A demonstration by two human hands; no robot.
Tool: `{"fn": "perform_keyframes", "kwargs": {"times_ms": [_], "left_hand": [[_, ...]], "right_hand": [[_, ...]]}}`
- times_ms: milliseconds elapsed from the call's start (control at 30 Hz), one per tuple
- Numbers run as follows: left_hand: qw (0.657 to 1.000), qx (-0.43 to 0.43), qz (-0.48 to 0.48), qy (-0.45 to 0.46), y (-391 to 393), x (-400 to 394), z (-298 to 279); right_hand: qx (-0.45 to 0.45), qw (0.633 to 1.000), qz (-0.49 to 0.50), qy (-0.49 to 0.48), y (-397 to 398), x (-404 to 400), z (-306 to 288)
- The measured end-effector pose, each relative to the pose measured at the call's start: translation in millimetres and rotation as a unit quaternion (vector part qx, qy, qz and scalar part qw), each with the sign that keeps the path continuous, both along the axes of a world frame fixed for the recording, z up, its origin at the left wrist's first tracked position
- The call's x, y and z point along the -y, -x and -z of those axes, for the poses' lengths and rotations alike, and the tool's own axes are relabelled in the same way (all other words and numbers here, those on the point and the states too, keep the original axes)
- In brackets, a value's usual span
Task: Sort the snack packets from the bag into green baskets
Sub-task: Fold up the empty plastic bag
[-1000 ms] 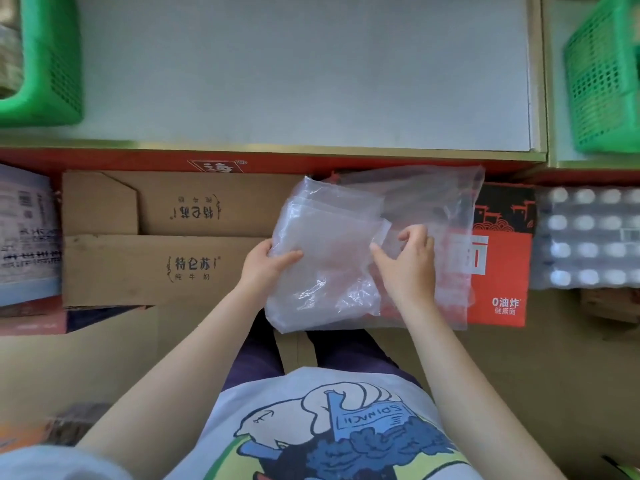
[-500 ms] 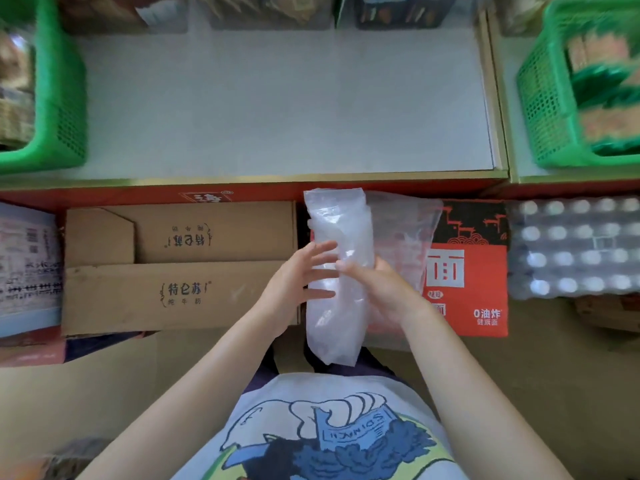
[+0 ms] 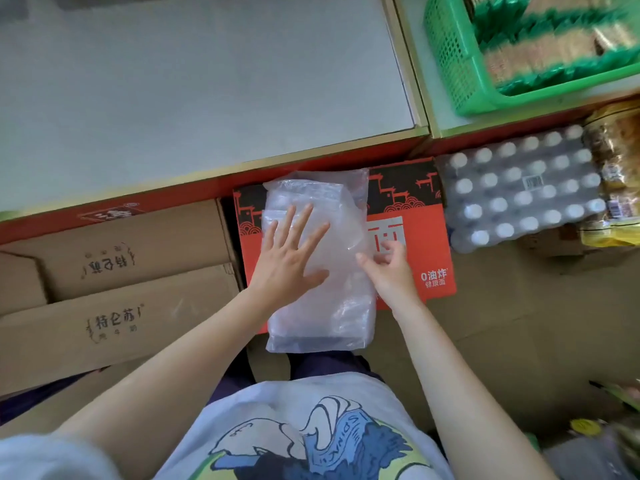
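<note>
Plastic bag (image 3: 322,271): clear, crinkled, folded flat into an upright oblong, lying on a red carton below the counter edge. Green basket (image 3: 450,57): perforated plastic, on the counter at upper right, holding green-edged snack packets (image 3: 540,46), blurred.

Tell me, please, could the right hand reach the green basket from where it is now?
Probably yes. The right hand pinches the clear bag's edge over the red box; nothing stands between it and the green basket on the shelf, though it would need to let go.
</note>
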State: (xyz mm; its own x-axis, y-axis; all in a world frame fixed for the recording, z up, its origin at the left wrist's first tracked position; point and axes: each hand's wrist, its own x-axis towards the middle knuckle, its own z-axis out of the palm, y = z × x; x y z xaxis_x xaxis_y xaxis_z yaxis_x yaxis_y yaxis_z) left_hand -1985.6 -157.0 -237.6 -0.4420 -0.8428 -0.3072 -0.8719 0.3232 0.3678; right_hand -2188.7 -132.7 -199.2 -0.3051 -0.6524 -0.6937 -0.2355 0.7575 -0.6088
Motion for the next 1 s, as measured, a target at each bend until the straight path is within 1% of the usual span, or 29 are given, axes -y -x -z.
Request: {"fn": "perform_keyframes", "kwargs": {"times_ms": [33,67,100,133,167,200,267,300,433,600,700,767,867,900,933,1000], "left_hand": [[1.0,0.019,0.007,-0.009,3.4,1.5,3.0],[0.999,0.032,0.014,-0.016,6.4,2.5,6.6],[0.999,0.034,0.018,-0.019,8.6,3.1,10.4],[0.999,0.028,0.021,-0.018,10.2,4.1,14.7],[0.999,0.021,0.024,-0.013,11.1,4.7,19.5],[0.999,0.019,0.029,-0.006,11.2,5.0,24.9],[0.999,0.03,0.036,0.005,9.2,3.7,36.8],[0.999,0.035,0.033,0.009,6.9,2.8,42.5],[0.998,0.051,0.023,0.032,-6.8,2.7,64.1],[0.997,0.043,0.018,0.057,-8.5,3.8,79.0],[0.997,0.047,0.013,0.06,-8.7,5.6,85.1],[0.998,0.049,0.007,0.047,-8.0,7.2,86.9],[0.998,0.056,0.003,0.032,-5.9,5.3,85.1],[0.998,0.061,0.005,0.029,-6.0,6.2,84.5],[0.998,0.065,0.009,0.023,-6.6,8.1,82.9],[0.997,0.075,0.018,0.01,-8.6,11.1,78.9]], "right_hand": [[-0.078,0.995,-0.025,0.065,0.8,-2.0,-1.5],[-0.151,0.975,-0.064,0.15,-0.9,-4.2,-3.6],[-0.197,0.946,-0.107,0.232,-6.0,-4.6,-7.1],[-0.211,0.922,-0.148,0.288,-12.3,-4.4,-7.0],[-0.203,0.908,-0.186,0.317,-18.4,-2.8,-3.2],[-0.186,0.904,-0.215,0.32,-24.5,0.3,1.8],[-0.164,0.905,-0.268,0.287,-31.5,7.4,22.1],[-0.167,0.903,-0.29,0.268,-32.3,11.9,33.2],[-0.23,0.881,-0.35,0.218,-27.1,28.3,81.3],[-0.326,0.832,-0.402,0.202,-23.7,27.4,118.1],[-0.347,0.818,-0.41,0.205,-21.3,27.7,125.4],[-0.351,0.818,-0.408,0.205,-22.5,31.2,124.6],[-0.318,0.846,-0.363,0.225,-25.6,26.9,109.9],[-0.31,0.847,-0.361,0.237,-23.5,20.1,104.5],[-0.308,0.839,-0.381,0.237,-18.2,10.8,102.0],[-0.315,0.818,-0.441,0.195,-2.1,-9.5,103.6]]}}
